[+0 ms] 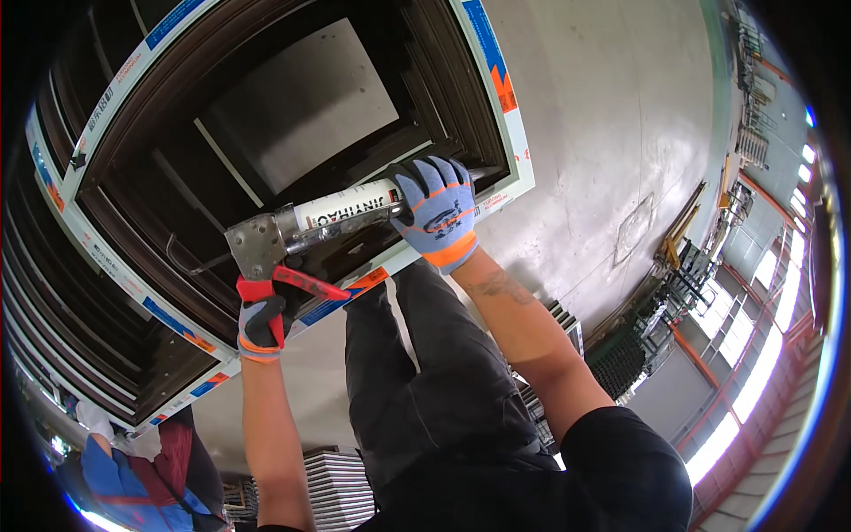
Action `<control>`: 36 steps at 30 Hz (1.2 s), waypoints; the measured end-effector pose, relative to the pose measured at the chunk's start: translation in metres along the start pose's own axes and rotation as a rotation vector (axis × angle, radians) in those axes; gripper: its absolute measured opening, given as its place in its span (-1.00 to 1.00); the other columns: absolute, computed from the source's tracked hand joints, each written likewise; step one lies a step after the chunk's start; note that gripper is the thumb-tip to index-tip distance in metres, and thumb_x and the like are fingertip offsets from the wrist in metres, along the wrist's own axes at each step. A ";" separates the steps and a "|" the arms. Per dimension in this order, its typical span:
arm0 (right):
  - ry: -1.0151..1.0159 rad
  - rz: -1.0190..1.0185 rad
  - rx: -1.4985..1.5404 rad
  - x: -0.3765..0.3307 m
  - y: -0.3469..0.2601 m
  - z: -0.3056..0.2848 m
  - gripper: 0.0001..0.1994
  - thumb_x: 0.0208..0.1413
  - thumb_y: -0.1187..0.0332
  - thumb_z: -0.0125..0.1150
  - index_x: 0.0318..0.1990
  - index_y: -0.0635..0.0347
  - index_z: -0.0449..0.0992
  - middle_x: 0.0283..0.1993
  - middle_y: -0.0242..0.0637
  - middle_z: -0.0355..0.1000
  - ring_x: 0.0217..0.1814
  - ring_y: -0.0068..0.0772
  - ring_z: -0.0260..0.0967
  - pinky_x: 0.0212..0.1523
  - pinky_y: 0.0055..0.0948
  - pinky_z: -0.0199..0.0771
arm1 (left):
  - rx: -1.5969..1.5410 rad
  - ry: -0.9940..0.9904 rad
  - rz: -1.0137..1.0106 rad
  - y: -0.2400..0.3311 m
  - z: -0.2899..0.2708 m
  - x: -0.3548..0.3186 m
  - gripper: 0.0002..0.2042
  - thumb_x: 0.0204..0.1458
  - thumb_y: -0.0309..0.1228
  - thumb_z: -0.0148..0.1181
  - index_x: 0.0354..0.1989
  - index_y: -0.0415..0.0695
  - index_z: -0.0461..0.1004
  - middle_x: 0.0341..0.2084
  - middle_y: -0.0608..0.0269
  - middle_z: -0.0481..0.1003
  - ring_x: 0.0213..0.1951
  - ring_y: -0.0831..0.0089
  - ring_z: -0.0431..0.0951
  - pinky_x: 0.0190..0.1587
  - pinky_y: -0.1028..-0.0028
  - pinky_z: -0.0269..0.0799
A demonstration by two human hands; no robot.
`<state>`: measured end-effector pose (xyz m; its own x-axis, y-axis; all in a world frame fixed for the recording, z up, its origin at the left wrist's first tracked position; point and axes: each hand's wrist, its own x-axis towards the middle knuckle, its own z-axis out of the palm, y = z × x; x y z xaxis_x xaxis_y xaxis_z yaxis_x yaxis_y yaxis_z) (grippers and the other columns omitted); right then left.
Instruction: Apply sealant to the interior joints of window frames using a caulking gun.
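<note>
Left grip (260,330) closed on gun (255,246), right grip (439,213) wrapped round tube (346,206); we should hold tube steady over frame (519,146), squeeze evenly.

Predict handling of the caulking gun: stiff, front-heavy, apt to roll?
Caulking gun: probably stiff, given its metal cradle. Likely front-heavy, since the white cartridge sits ahead of the red handle. Probably won't roll far: the handle juts sideways.
</note>
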<state>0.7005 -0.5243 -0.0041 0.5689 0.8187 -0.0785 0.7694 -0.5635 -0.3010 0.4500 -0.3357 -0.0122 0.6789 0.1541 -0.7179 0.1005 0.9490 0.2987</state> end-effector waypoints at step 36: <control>0.044 0.130 0.121 0.007 0.001 0.005 -0.35 -0.39 0.34 0.45 0.05 0.08 0.49 0.10 -0.15 0.35 0.21 0.04 0.24 0.28 0.07 0.20 | 0.231 -0.136 -0.037 0.015 0.016 0.020 -0.59 -0.08 -0.35 0.33 -0.06 -0.28 0.44 -0.31 -0.02 0.55 -0.16 -0.05 0.62 -0.01 -0.04 0.56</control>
<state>0.7038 -0.5181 -0.0094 0.6753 0.7328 -0.0834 0.6495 -0.6444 -0.4036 0.4766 -0.3223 -0.0123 0.7618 0.0675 -0.6443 0.2797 0.8628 0.4211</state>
